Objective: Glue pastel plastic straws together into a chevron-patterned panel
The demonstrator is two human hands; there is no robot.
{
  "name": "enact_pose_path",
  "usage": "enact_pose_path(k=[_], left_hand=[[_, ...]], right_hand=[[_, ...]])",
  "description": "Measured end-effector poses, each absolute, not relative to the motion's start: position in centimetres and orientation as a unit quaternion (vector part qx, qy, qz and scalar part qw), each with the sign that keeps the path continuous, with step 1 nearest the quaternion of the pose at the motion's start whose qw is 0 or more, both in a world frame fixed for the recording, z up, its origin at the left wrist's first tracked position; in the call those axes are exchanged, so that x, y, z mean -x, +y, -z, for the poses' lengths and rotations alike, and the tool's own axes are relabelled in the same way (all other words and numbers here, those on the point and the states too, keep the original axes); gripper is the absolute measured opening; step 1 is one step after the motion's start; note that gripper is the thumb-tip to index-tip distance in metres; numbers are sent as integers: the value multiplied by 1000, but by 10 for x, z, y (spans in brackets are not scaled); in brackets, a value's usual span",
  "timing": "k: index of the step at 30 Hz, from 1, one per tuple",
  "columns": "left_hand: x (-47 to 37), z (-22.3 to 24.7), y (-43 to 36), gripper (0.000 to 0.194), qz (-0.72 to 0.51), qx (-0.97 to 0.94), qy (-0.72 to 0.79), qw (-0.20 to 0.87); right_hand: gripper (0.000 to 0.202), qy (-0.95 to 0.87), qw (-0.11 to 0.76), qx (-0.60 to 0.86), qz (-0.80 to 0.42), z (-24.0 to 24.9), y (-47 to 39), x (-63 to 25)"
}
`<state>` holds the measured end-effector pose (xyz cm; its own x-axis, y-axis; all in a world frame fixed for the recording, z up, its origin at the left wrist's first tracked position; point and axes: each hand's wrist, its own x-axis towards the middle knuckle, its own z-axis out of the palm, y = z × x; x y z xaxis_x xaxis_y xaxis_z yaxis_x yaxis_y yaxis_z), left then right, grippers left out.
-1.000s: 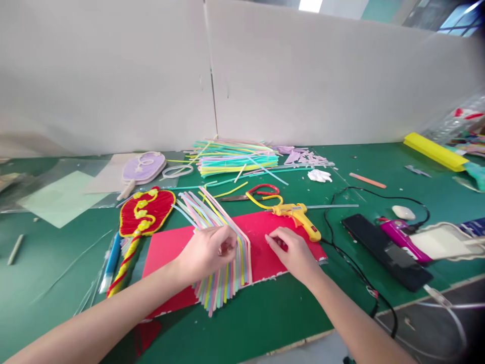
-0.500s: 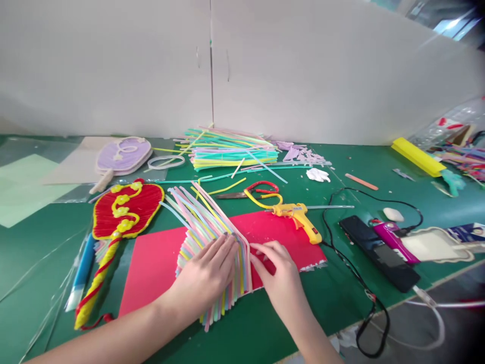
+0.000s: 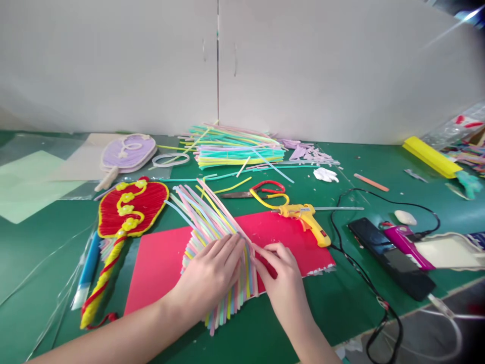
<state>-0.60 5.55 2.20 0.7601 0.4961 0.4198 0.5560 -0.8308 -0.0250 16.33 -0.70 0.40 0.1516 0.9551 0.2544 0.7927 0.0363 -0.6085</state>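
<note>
Right hand (image 3: 282, 273) nearer: thumb and forefinger close together at outer pink strip (image 3: 223, 210); can't tell if clamped. Strip bends there: one leg nearward, other away-left. Left hand (image 3: 212, 268) palm-down, unclenched, on pastel strips (image 3: 204, 218).

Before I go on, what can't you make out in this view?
All in the head view:
- Middle of the pastel strips: under the left hand.
- Whether the right hand pinches a strip: too small.
- Red sheet's near edge: partly behind the left forearm.
- Coloured bundle, far right: cut off by the picture's edge.
</note>
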Motion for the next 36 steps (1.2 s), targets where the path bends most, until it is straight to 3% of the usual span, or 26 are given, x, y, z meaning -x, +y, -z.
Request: enact_pose_path(k=[8, 22, 28, 33, 36], left_hand=[[4, -19, 60, 47, 145, 898, -414, 32], [2, -18, 60, 47, 130, 904, -406, 41], [2, -18, 60, 47, 145, 902, -397, 93], [2, -19, 60, 46, 145, 900, -391, 126], [2, -20, 60, 47, 142, 898, -393, 136]], right_hand=[[27, -644, 323, 685, -107, -2, -9, -163], [25, -640, 327, 687, -105, -6, -8, -161], [25, -630, 334, 691, -122, -10, -6, -157], [22, -590, 378, 689, -181, -15, -4, -152], [31, -532, 423, 698, -226, -18, -3, -150]])
